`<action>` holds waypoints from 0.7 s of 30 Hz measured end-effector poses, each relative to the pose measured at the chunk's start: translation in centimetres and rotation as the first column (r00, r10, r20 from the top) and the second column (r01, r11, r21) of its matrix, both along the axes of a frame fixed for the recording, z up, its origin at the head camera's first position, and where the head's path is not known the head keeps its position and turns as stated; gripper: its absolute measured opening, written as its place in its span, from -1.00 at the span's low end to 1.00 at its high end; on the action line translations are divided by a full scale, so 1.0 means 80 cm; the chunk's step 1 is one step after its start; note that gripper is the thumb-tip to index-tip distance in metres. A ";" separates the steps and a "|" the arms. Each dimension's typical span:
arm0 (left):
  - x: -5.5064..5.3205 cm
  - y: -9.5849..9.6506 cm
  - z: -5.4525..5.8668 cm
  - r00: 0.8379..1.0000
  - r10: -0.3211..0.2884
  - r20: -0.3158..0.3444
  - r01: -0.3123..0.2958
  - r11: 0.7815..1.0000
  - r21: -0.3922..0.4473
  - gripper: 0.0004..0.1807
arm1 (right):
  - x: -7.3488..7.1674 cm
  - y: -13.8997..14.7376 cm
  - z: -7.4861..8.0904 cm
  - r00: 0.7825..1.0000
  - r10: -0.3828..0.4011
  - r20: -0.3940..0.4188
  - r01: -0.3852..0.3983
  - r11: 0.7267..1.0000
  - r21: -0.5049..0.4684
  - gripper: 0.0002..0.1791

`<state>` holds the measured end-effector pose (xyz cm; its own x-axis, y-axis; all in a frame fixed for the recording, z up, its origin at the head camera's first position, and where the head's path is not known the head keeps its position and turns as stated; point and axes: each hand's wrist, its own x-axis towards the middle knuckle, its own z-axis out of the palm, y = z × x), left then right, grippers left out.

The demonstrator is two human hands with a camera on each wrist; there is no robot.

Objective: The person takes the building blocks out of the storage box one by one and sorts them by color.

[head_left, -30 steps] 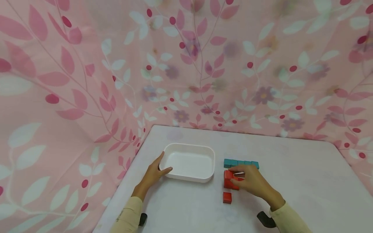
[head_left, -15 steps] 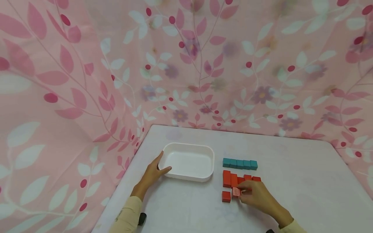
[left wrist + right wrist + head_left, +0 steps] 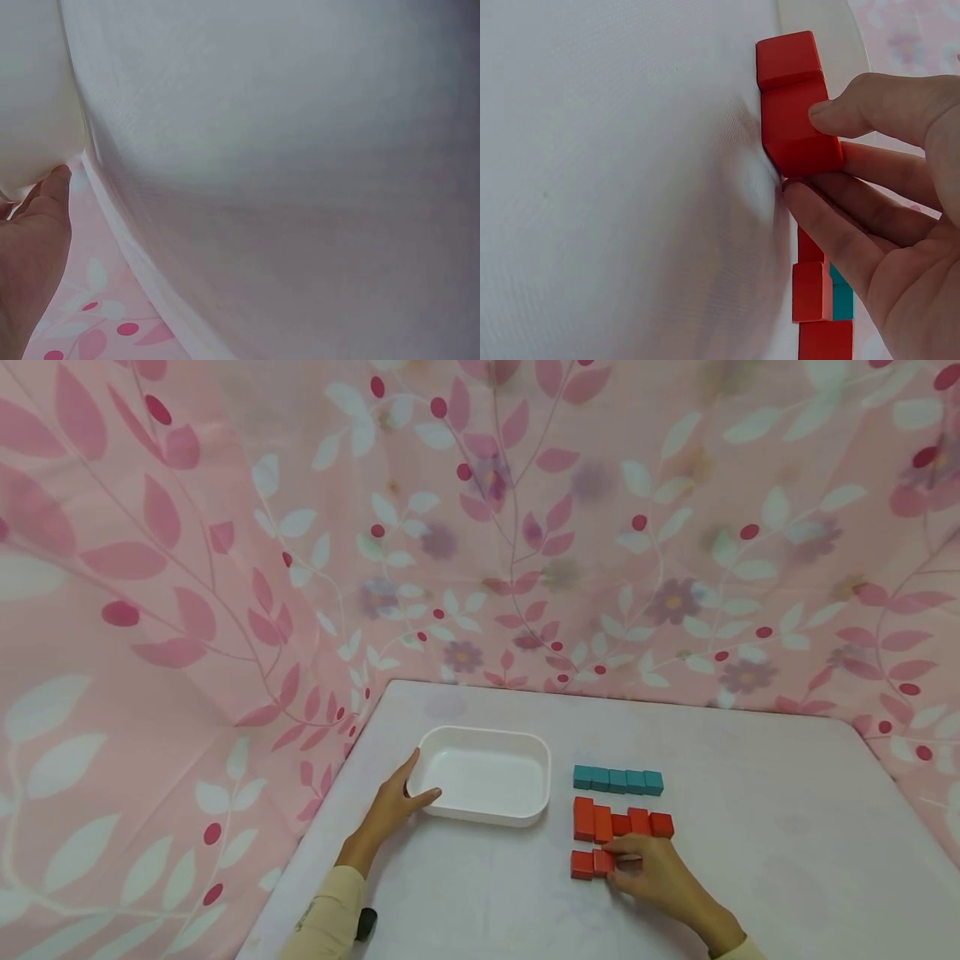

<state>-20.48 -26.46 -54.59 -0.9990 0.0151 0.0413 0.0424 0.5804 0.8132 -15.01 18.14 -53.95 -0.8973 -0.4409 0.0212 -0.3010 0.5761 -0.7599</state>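
At the left end of a white rectangular tray [image 3: 480, 817] my left hand [image 3: 384, 817] holds on, its thumb over the near rim and its fingers along the outer side. In the left wrist view, fingers [image 3: 51, 196] meet the tray wall [image 3: 34, 97]. My right hand [image 3: 656, 878] pinches a red block [image 3: 603, 862] between thumb and fingers, down on the table. It lies against another red block [image 3: 582, 864] to its left. The right wrist view shows the thumb on top of the pinched block [image 3: 799, 124]. The tray is empty inside.
Behind the right hand runs a row of several red blocks [image 3: 583, 818] of uneven height. Further back stands a row of several teal blocks [image 3: 618, 780]. The white table [image 3: 780, 827] backs onto a pink floral cloth [image 3: 525, 552], which also hangs at the left.
My right hand has moved from the red row toward me with one red block and set it beside the lone front block. The left hand stays on the tray.
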 end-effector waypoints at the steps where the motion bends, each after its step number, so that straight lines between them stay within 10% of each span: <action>1: 0.000 0.000 0.000 1.000 -0.003 -0.007 0.003 1.000 0.001 0.11 | 0.001 0.000 0.000 1.000 -0.002 -0.001 0.002 1.000 0.004 -0.57; 21: -0.009 -0.001 -0.002 0.999 -0.050 -0.018 0.049 0.998 -0.028 0.12 | 0.009 0.004 0.009 0.999 -0.031 0.010 0.031 0.999 0.036 -0.48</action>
<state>-21.18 -26.55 -54.75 -0.9961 0.0658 0.0589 0.0866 0.5994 0.7958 -14.30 18.47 -53.25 -0.9107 -0.4130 -0.0042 -0.2743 0.6124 -0.7415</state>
